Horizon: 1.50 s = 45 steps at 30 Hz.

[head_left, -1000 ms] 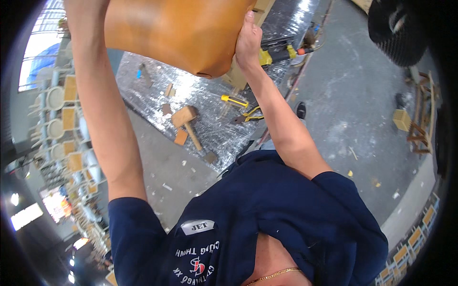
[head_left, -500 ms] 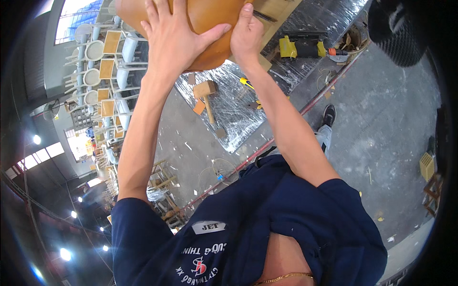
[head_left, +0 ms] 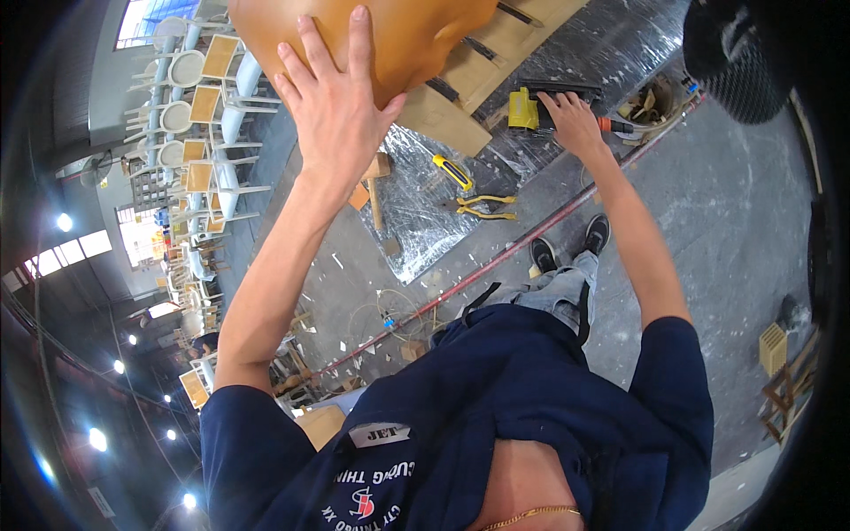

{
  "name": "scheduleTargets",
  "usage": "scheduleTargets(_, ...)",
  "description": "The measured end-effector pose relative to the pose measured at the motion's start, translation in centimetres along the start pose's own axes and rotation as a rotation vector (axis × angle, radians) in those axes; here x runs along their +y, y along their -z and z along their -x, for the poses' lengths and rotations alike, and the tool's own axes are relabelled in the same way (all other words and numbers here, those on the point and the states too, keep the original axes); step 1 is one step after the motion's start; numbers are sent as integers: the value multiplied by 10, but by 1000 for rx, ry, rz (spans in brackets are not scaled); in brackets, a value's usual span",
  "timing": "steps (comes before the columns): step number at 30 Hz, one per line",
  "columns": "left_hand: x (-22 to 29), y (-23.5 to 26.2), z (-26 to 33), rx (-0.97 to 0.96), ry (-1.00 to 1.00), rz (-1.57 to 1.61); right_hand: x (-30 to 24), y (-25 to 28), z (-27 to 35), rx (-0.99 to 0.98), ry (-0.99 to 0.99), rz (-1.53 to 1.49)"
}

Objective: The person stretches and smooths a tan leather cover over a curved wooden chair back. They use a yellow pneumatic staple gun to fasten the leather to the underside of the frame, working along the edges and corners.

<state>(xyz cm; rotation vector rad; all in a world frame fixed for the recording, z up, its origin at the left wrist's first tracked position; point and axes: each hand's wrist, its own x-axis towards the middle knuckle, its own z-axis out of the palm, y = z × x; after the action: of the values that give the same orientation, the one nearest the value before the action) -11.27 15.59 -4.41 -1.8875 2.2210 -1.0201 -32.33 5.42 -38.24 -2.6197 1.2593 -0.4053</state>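
Note:
An orange-brown, smooth, leather-like padded piece [head_left: 425, 40] fills the top of the view, its far side cut off. My left hand [head_left: 335, 111] lies flat on it with the fingers spread. At the right, my right hand [head_left: 574, 124] is laid over a yellow and black air staple gun [head_left: 524, 110] with an orange-red end fitting. Its fingers are stretched across the tool, apart from one another; the thumb is hard to see. Between my arms lie a yellow utility knife [head_left: 453, 173], yellow-handled pliers [head_left: 485, 208] and a wooden mallet [head_left: 376, 190], partly covered by my left hand.
Shiny plastic film [head_left: 425, 239] covers the worktop, with a tan board [head_left: 452, 124] under the padded piece. A bin of scraps [head_left: 651, 99] stands beyond the staple gun. Rows of chairs [head_left: 199, 97] line the left. A yellow crate [head_left: 773, 348] sits at the far right.
My right hand has left the padded piece and moved right onto the staple gun. My left hand stays on the piece. The knife and pliers have come into fuller view.

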Motion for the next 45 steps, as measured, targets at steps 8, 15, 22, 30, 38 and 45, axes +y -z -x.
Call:
scheduleTargets(8, 3, 0, -1, 65, -17, -37, -10, 83, 28, 23, -145, -952)
scheduleTargets(15, 11, 12, -3, -53, 99, 22, -142, 155, 46, 314, 43, -1298)
scheduleTargets(22, 5, 8, -8, -43, 42, 15, -183, 162, 23, 443, 134, -1284)
scheduleTargets(30, 1, -2, -3, 60, -45, -8, -188, 164, 21, 425, 77, -1308)
scheduleTargets(38, -11, 7, -1, -128, -39, 71, -180, 164, 26, 290, 40, -1210)
scheduleTargets(45, -104, -13, -43, -232, 28, 683, -81, 118, 31, -198, -99, -491)
